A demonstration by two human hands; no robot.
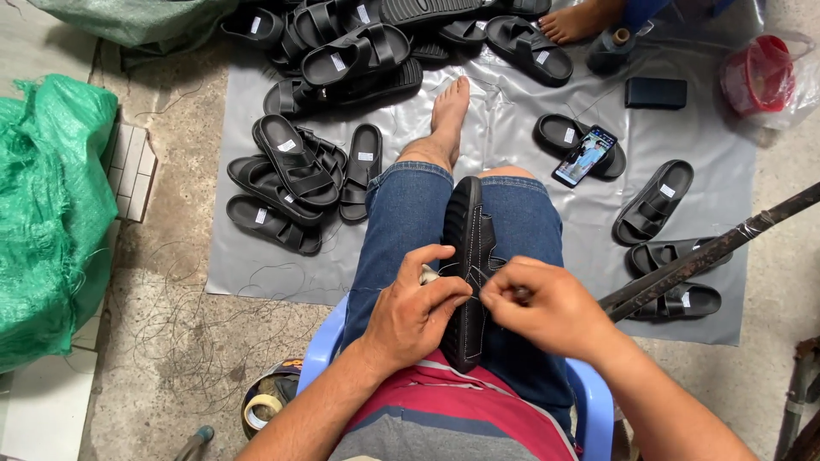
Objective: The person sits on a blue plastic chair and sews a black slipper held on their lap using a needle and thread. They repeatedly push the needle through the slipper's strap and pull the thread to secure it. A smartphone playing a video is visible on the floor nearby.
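Lying lengthwise along lap: black sandal (468, 256).

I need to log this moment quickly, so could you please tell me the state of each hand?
Left hand: closed, pinching the black sandal on the lap.
Right hand: closed on a small tool; the tool is mostly hidden.
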